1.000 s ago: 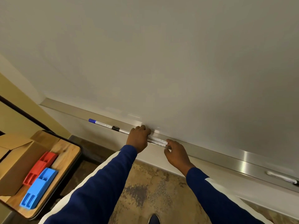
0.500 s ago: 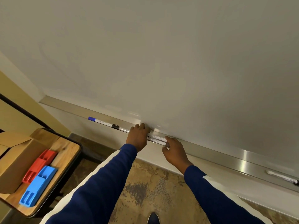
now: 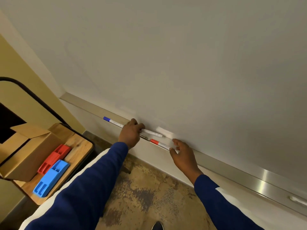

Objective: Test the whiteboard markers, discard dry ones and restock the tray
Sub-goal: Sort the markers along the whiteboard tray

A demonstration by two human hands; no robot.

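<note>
Far left: open cardboard box (image 3: 25, 151) on a wooden tabletop (image 3: 79, 146), with a red slotted plastic piece (image 3: 54, 157) and a blue slotted plastic piece (image 3: 51, 177) just beside it, touching each other. A blue-capped marker (image 3: 113, 121) lies in the marker tray (image 3: 249, 177) under the whiteboard (image 3: 166, 55); its right end runs under the left hand (image 3: 131, 133). We record this hand's fingers curled over a white marker (image 3: 152, 132), whose barrel juts out to the right above the tray. Next, a red-capped marker (image 3: 159, 143) lies along the tray edge, and the right hand (image 3: 182, 155) pinches its right end between thumb and fingertips. Far right: a blurred marker (image 3: 297, 200) lies in the tray.
</note>
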